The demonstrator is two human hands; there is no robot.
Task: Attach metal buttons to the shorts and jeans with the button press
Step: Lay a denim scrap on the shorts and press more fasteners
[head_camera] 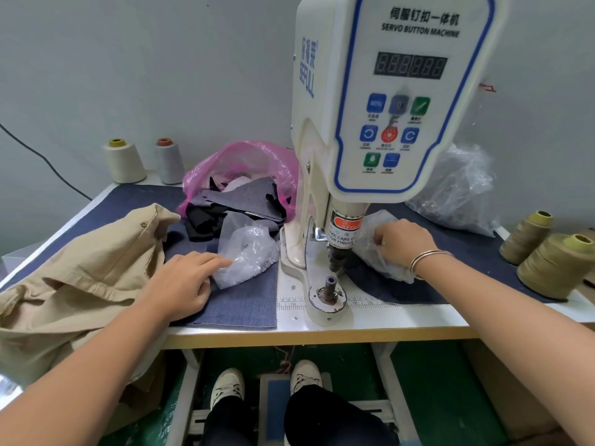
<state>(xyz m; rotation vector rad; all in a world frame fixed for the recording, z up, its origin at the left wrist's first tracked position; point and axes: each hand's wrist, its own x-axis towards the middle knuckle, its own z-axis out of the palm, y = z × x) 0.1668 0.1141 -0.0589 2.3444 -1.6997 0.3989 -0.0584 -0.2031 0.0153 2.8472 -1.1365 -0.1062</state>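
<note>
Resting left hand point(185, 284), fingers extended, on bag point(246, 255) left of button press point(328, 284) | digging right hand point(404, 243), fingers curled, into bag point(370, 226) right of press | picking single button.

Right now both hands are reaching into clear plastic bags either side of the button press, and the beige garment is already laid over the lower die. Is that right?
Not quite. The head view shows the lower die bare; the beige garment lies heaped at the table's left, under the left forearm. The rest holds: left hand touches one clear bag, right hand is at the other clear bag, either side of the button press.
</note>
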